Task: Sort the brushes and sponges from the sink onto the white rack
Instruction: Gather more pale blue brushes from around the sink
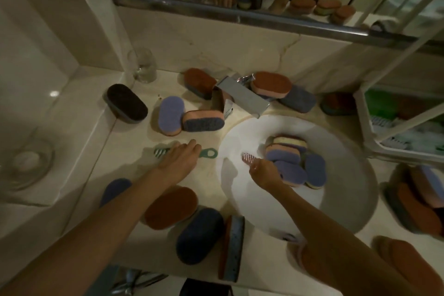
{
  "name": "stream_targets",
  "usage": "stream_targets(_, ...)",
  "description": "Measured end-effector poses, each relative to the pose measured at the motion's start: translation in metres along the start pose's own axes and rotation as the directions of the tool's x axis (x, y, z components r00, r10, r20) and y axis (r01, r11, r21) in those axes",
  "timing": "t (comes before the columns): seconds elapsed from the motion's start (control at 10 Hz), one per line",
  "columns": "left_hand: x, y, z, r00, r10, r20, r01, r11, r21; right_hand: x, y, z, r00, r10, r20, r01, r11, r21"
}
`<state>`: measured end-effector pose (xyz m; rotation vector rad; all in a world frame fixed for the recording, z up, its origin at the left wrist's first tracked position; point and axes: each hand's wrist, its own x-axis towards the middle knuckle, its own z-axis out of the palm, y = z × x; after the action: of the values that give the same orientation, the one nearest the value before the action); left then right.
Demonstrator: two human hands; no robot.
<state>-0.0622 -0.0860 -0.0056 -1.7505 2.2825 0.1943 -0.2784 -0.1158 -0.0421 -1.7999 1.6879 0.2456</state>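
My left hand [180, 156] lies over a green-handled brush [208, 153] on the counter left of the sink, its fingers closing around the handle. My right hand [263, 170] is inside the white sink [346, 199], shut on a small pink-and-white striped brush [247, 157]. A pile of several purple and pink sponges [296, 163] rests in the sink beside that hand. The white rack [365, 118] stands at the right edge, with green and white brushes in it.
Many sponges lie on the counter around the sink: brown, purple and dark ones at the front [199, 235], back [271, 84] and right [418, 202]. A chrome tap [242, 96] overhangs the sink. A glass jar [144, 66] and a glass dish [26, 161] stand at the left.
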Motion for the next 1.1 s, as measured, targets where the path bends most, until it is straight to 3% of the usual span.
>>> stream_targets(0.1, 0.017, 0.023, -0.017, 0.996, 0.062, -0.056, -0.066, 0.996, -0.066, 0.025, 0.036, 0.014, 0.992, 0.127, 0.01, -0.127, 0.99, 0.063)
stream_targets(0.2, 0.038, 0.048, -0.021, 0.994, 0.094, 0.047, -0.091, 0.995, -0.051, 0.036, 0.053, 0.021, 0.99, 0.117, -0.077, -0.115, 0.993, 0.03)
stream_targets(0.4, 0.069, 0.068, -0.017, 0.994, 0.028, 0.105, -0.006, 0.978, -0.207, 0.069, 0.056, 0.034, 0.993, 0.104, -0.054, -0.105, 0.994, -0.028)
stream_targets(0.6, 0.082, 0.069, -0.007, 0.991, 0.024, 0.133, 0.013, 0.963, -0.268, 0.086, 0.066, 0.04, 0.993, 0.115, -0.004, -0.115, 0.992, -0.046)
stream_targets(0.8, 0.084, 0.08, -0.017, 0.992, 0.008, 0.124, 0.036, 0.937, -0.347, 0.066, 0.072, 0.017, 0.986, 0.136, -0.097, -0.143, 0.988, -0.065)
stream_targets(1.1, 0.081, 0.148, -0.064, 0.994, 0.06, 0.09, -0.015, 0.899, -0.437, -0.044, 0.126, -0.067, 0.919, 0.222, -0.326, -0.154, 0.963, 0.222)
